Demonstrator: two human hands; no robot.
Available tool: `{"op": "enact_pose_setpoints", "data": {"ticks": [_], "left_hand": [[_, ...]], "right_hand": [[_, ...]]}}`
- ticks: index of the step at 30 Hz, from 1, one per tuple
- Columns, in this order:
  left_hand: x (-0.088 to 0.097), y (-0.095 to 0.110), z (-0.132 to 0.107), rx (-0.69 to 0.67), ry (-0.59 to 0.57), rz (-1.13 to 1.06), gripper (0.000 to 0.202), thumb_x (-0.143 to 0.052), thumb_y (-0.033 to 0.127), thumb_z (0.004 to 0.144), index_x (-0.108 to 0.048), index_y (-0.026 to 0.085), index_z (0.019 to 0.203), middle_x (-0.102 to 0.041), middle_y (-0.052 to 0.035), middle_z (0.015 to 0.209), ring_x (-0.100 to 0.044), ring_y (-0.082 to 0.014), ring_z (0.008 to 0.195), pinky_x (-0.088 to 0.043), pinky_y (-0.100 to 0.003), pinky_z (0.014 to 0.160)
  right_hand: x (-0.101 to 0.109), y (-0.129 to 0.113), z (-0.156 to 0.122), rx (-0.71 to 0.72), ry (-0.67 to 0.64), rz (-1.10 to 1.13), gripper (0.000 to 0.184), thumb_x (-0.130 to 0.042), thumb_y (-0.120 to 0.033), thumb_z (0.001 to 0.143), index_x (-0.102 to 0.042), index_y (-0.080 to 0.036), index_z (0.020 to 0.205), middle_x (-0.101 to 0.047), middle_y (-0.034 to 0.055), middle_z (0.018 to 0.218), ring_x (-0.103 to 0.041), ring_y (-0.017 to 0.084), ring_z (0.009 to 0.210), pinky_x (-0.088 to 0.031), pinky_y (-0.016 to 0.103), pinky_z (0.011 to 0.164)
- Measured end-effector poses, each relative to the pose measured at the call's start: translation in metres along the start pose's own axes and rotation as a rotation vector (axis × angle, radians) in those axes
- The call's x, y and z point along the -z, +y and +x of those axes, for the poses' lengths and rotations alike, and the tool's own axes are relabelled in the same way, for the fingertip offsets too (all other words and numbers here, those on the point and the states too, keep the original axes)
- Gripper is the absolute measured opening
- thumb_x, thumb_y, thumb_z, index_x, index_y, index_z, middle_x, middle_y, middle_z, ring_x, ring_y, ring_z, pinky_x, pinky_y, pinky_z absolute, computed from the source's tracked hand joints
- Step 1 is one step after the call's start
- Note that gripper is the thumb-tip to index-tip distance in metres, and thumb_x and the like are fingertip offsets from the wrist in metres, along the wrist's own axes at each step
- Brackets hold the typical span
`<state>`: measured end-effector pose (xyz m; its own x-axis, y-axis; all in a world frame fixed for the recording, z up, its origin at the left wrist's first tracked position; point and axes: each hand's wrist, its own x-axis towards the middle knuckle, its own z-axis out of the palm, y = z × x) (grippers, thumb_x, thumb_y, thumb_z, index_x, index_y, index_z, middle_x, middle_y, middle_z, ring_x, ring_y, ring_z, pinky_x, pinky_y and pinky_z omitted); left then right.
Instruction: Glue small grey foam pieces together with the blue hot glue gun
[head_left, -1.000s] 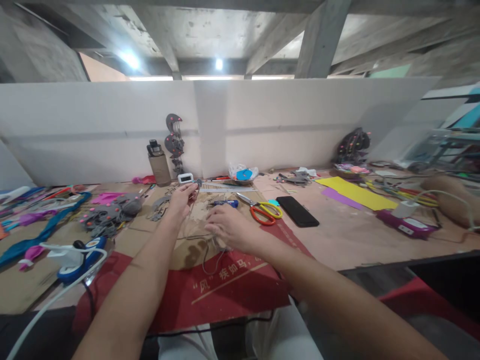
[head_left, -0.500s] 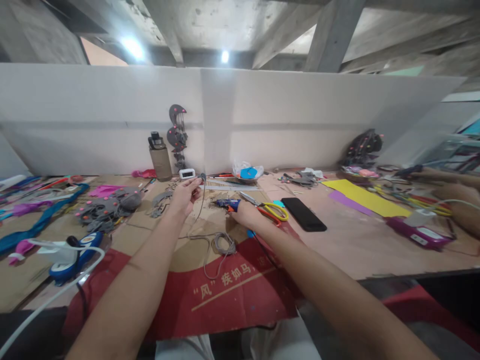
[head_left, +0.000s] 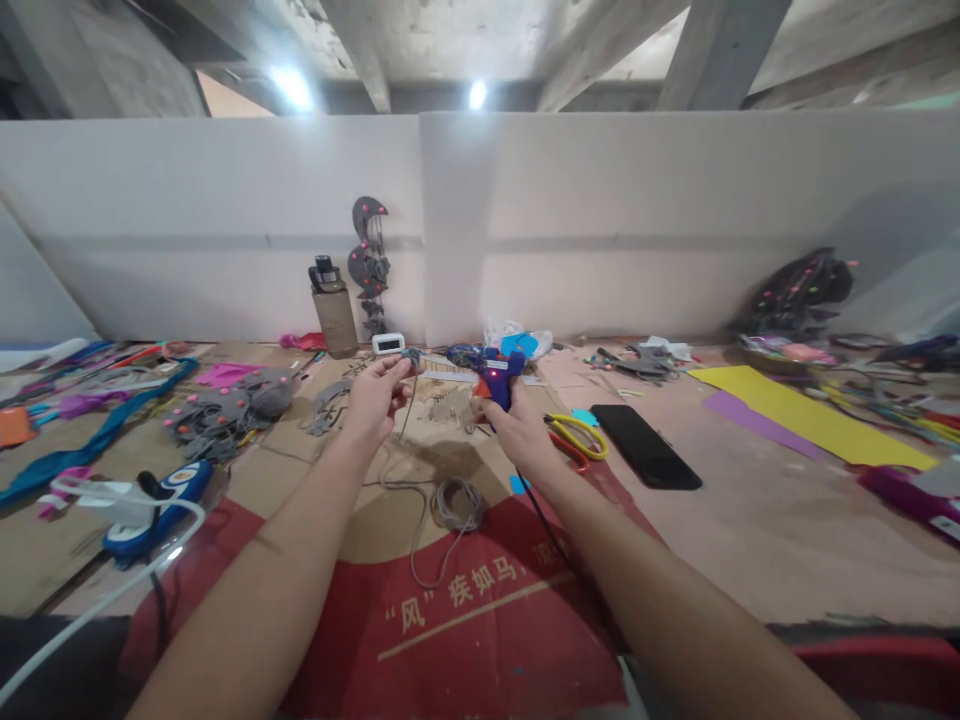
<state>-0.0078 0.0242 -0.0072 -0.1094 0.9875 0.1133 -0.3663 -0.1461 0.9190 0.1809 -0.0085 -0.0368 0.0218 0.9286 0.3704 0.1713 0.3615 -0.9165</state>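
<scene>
My left hand (head_left: 376, 396) is raised over the cardboard, its fingers pinched on a small grey piece (head_left: 412, 356) tied to a grey cord. That cord hangs down to a loose coil (head_left: 456, 500) lying on the cardboard. My right hand (head_left: 514, 427) grips a blue glue gun (head_left: 491, 368), held upright with its nozzle pointing left toward the grey piece. A black cable runs from the gun back along my right forearm.
Orange and yellow scissors (head_left: 576, 438) and a black phone (head_left: 646, 432) lie right of my right hand. A water bottle (head_left: 333, 308) and a grey hanging ornament (head_left: 368, 262) stand at the white partition. Grey felt pieces (head_left: 225, 408), a blue tape dispenser (head_left: 154, 502) and yellow paper (head_left: 806, 417) lie around.
My right hand left the cord coil, reached to the glue gun lying by the scissors, and has lifted it toward the piece in my left hand. The view tilted down slightly.
</scene>
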Motion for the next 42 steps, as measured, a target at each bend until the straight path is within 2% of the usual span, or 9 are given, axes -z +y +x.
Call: {"op": "enact_pose_setpoints", "data": {"ticks": [3,5,8,12,18,42], "left_hand": [[-0.002,-0.002,-0.002,0.0,-0.025,0.047,0.027,-0.073,0.029,0.065,-0.058,0.015,0.083,-0.068,-0.0049,0.072,-0.049,-0.0039,0.039,-0.022,-0.014,0.033],[-0.002,-0.005,-0.002,-0.01,-0.04,0.073,0.028,-0.072,0.031,0.066,-0.057,0.016,0.084,-0.067,-0.0038,0.069,-0.05,-0.0049,0.039,-0.023,-0.014,0.033],[-0.002,-0.007,-0.002,-0.045,-0.052,0.095,0.028,-0.073,0.033,0.066,-0.057,0.016,0.081,-0.061,0.0009,0.058,-0.043,-0.0034,0.034,-0.02,-0.015,0.032],[-0.002,-0.008,-0.002,-0.09,-0.036,0.1,0.027,-0.073,0.033,0.065,-0.059,0.015,0.079,-0.053,0.0054,0.05,-0.031,-0.001,0.03,-0.015,-0.017,0.031],[-0.002,-0.007,-0.002,-0.107,-0.023,0.101,0.028,-0.073,0.035,0.065,-0.06,0.014,0.08,-0.054,0.0042,0.053,-0.032,-0.001,0.031,-0.013,-0.017,0.032],[-0.009,-0.003,-0.01,-0.149,0.027,0.131,0.027,-0.073,0.034,0.065,-0.063,0.014,0.08,-0.058,0.0021,0.054,-0.034,-0.0012,0.031,-0.015,-0.017,0.033]], "right_hand": [[-0.003,-0.01,-0.005,0.063,-0.064,0.15,0.033,-0.047,-0.025,0.077,-0.043,-0.02,0.11,-0.06,0.0059,0.102,-0.058,0.013,0.071,-0.051,0.028,0.064],[-0.003,-0.013,-0.007,0.096,-0.105,0.16,0.032,-0.045,-0.024,0.079,-0.043,-0.02,0.11,-0.06,0.006,0.102,-0.057,0.012,0.069,-0.051,0.028,0.063],[0.0,-0.012,-0.008,0.138,-0.11,0.036,0.028,-0.045,-0.024,0.08,-0.045,-0.02,0.109,-0.06,0.0049,0.098,-0.055,0.011,0.066,-0.049,0.028,0.065],[0.002,-0.009,-0.009,0.191,-0.079,-0.152,0.023,-0.045,-0.025,0.082,-0.051,-0.019,0.104,-0.061,0.0057,0.096,-0.056,0.015,0.073,-0.047,0.031,0.071],[0.001,-0.011,-0.013,0.24,-0.059,-0.267,0.025,-0.046,-0.027,0.084,-0.053,-0.018,0.107,-0.062,0.0073,0.094,-0.055,0.02,0.083,-0.044,0.034,0.076],[-0.002,-0.012,-0.014,0.256,-0.035,-0.329,0.023,-0.047,-0.028,0.085,-0.05,-0.019,0.105,-0.062,0.0075,0.095,-0.056,0.021,0.085,-0.043,0.035,0.08]]}}
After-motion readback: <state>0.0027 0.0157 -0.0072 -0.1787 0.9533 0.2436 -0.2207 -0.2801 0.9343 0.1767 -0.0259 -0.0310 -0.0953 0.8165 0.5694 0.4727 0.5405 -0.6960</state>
